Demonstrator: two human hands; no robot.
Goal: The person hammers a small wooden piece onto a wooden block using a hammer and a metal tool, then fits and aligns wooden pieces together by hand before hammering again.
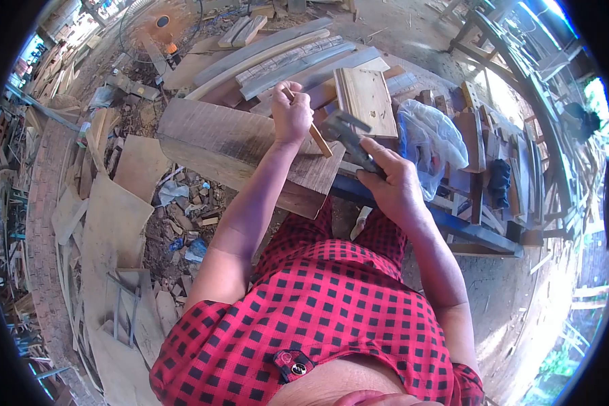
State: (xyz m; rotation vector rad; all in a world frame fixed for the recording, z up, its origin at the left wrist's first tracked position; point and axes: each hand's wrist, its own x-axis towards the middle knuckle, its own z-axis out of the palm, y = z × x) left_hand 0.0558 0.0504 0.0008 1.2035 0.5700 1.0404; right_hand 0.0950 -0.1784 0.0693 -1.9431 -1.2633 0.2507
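Observation:
My left hand (pixel 292 116) is closed around a thin wooden stick (pixel 321 142), which slants down to the right over a thick wooden plank (pixel 250 145). A hammer (pixel 350 139) is in my right hand (pixel 394 181), its fingers wrapped round the handle. The hammer's dark metal head is up beside the stick, close to its right side. Whether the head touches the stick I cannot tell. The wide brown plank lies across in front of me, under my left hand.
Several boards (pixel 291 57) lie beyond the plank, with a wooden panel (pixel 365 101) to their right. A clear plastic bag (pixel 430 145) and upright wood pieces stand at the right. Wood scraps (pixel 183 216) litter the ground left; a fan (pixel 161 27) stands at the back.

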